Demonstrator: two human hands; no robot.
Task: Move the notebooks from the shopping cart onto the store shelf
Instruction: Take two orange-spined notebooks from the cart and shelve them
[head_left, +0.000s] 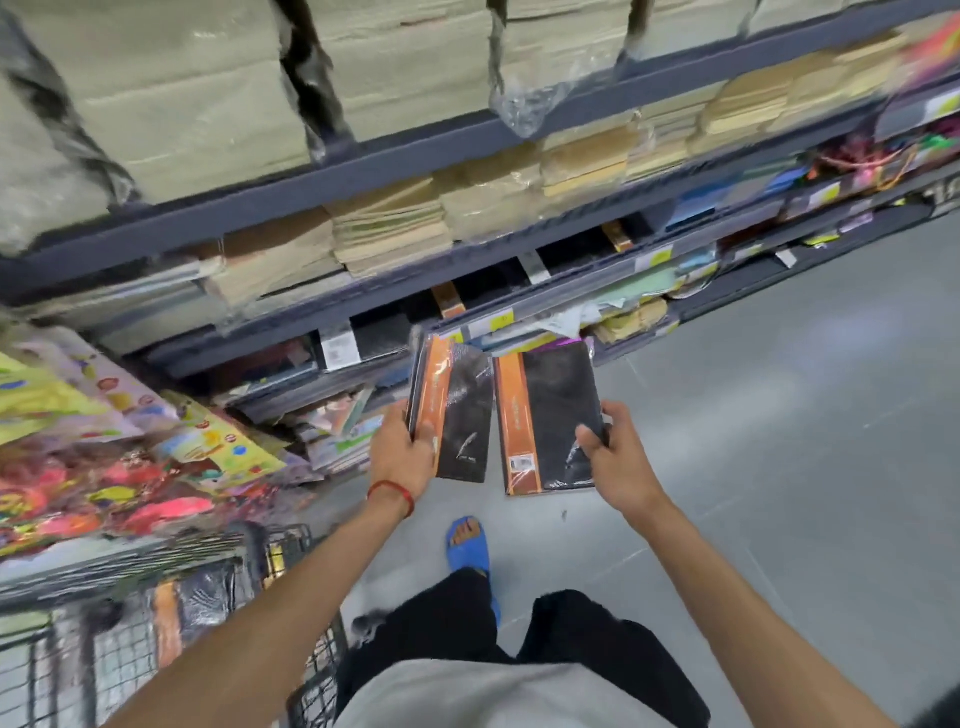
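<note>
My left hand grips a stack of black notebooks with orange spines by its lower left edge. My right hand holds another black and orange notebook pack by its right edge. Both packs hang side by side above the floor, just in front of the lower shelf, where more black notebooks stand. The wire shopping cart sits at the lower left with one wrapped black and orange notebook inside.
Tall shelves hold brown paper stacks above and colourful books at the left. Grey floor stretches to the right. My foot in a blue sandal stands below the notebooks.
</note>
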